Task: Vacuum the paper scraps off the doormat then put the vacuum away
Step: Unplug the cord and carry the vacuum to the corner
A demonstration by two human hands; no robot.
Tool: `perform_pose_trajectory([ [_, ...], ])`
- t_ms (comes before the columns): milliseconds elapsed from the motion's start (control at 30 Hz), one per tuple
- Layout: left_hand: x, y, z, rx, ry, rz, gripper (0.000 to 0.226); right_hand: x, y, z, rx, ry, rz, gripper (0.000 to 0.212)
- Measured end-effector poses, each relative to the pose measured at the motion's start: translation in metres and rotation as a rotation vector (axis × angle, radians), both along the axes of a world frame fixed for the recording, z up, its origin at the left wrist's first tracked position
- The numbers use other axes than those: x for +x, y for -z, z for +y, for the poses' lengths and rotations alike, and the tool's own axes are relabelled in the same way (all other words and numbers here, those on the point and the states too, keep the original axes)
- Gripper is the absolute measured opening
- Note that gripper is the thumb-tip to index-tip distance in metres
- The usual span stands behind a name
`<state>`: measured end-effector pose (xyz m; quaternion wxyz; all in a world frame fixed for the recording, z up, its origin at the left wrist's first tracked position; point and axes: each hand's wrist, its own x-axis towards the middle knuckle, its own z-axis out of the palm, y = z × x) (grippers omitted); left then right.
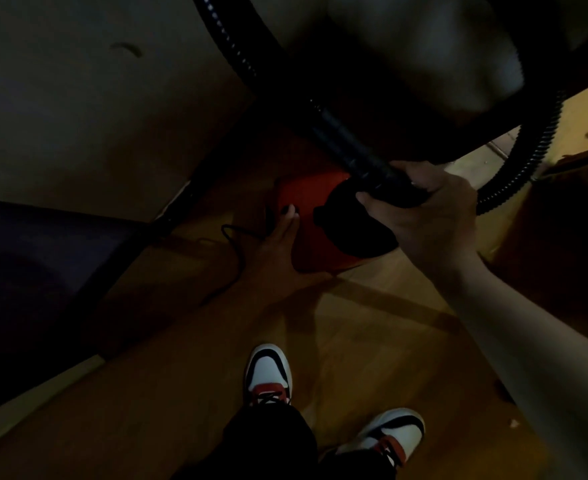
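Head view, dim light. The red vacuum (303, 199) sits on the wooden floor (355, 323), far from the person's shoes (268, 372) and partly beneath a dark, blurred overhang. The right hand (434, 216) is curled round the stiff black end of the hose (351, 147), just above the canister's black top. The left hand (280, 237) lies flat against the vacuum's left side, fingers straight, holding nothing. A thin cord (232, 237) trails on the floor just left of that hand. Neither the doormat nor any scraps on it are in view. The step in hand appears to be stowing the vacuum. The next move likely calls for nudging the canister into its place, settling the hose, and keeping the cord from snagging.
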<state>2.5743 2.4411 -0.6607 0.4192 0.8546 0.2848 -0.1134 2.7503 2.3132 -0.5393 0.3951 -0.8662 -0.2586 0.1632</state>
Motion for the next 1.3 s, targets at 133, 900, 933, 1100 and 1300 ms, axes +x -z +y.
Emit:
perform_pose_trajectory([
  [133, 0.009, -0.018, 0.02, -0.044, 0.103, 0.134, 0.115, 0.001, -0.004, 0.003, -0.007, -0.005, -0.001, 0.038],
  [900, 0.0, -0.221, 0.04, -0.653, -0.414, -0.174, 0.082, -0.017, -0.128, 0.024, 0.218, -0.158, 0.106, 0.032],
  [933, 0.001, -0.238, 0.04, -0.679, -0.431, -0.208, 0.065, -0.02, -0.136, 0.028, 0.248, -0.176, 0.108, 0.031],
  [1100, 0.007, -0.316, 0.023, -0.593, -0.477, -0.431, 0.025, -0.042, -0.17, 0.05, 0.345, -0.219, 0.202, 0.023],
  [1300, 0.005, -0.356, 0.043, -0.299, -0.572, -0.606, 0.015, -0.057, -0.201, 0.088, 0.436, -0.286, 0.269, 0.027],
])
